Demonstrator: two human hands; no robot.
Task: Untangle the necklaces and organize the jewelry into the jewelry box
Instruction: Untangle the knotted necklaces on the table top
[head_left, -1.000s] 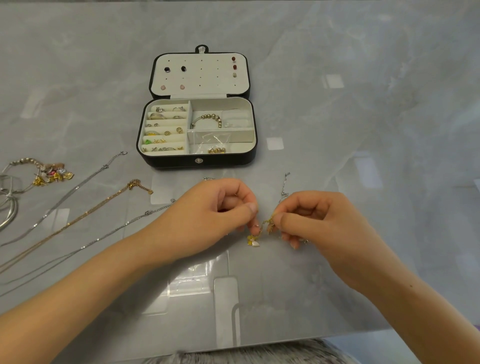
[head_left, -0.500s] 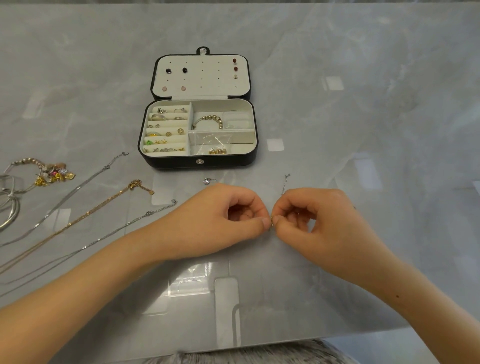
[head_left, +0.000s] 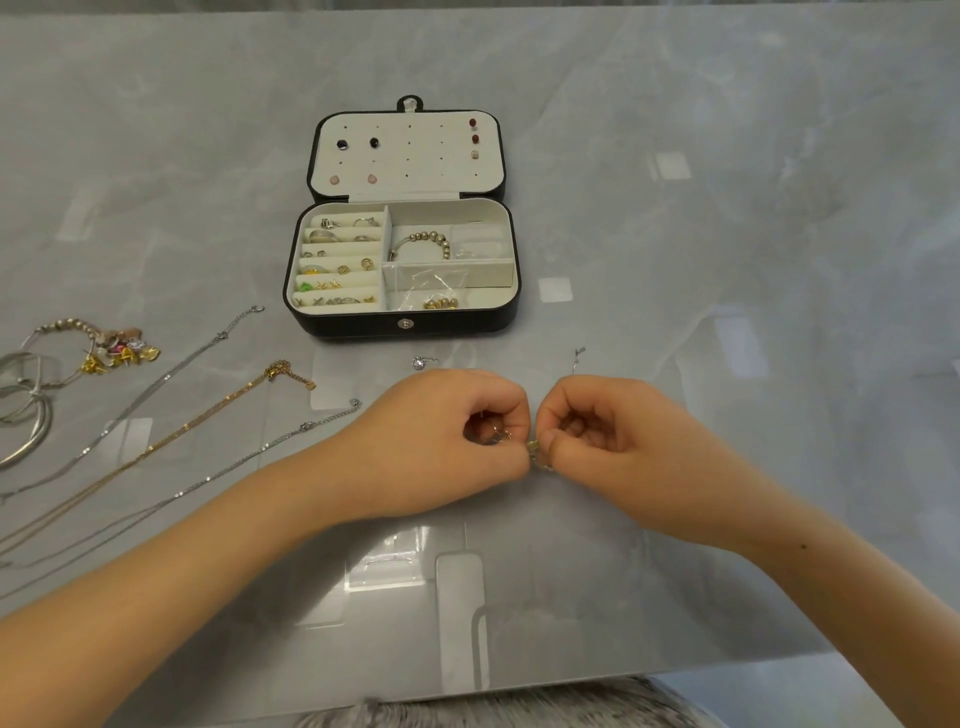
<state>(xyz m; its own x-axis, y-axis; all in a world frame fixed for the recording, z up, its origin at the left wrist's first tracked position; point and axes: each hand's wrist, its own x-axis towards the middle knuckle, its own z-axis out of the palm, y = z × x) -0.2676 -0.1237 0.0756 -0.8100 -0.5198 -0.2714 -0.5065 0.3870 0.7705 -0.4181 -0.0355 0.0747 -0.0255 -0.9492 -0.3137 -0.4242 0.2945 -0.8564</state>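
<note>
Dead centre of frame, at 6 o'clock from the black rounded-corner jewelry box with cream lining (head_left: 353, 328), both fists meet thumb to thumb. Grip: the left hand (head_left: 441, 441) is curled, thumb and forefinger pinching a tangled thin chain with small gold charms (head_left: 533, 448). The right hand (head_left: 618, 441) is curled too, pinching the same tangle from its 3 o'clock side. Tangle sits right between the two thumb tips, low over the glossy grey marble-look table (head_left: 753, 234); contact with the table can't be told.

Hidden: most of the chain is inside the fists; only a gold glint shows at the pinch. A silver clasp end (head_left: 577, 358) pokes out at 12 o'clock of the right hand, long axis 6-to-12, tip at 12. A small clear-stone pendant (head_left: 420, 362) lies at 12 o'clock of the left hand; link to the pinched chain not visible.

Box open, lid (head_left: 415, 156) flat toward 12, rings and earrings (head_left: 343, 260) in the 9 o'clock slots.

At 9 o'clock: flat silver necklace (head_left: 156, 383), gold chain necklace (head_left: 208, 411), fine silver necklace (head_left: 234, 465), side by side, apart, long axes 8-to-2, clasps at the 2 o'clock ends, tails cut by the frame edge. Farther toward 9, partly cut off: beaded charm bracelet (head_left: 119, 351) and silver bangles (head_left: 41, 439).
</note>
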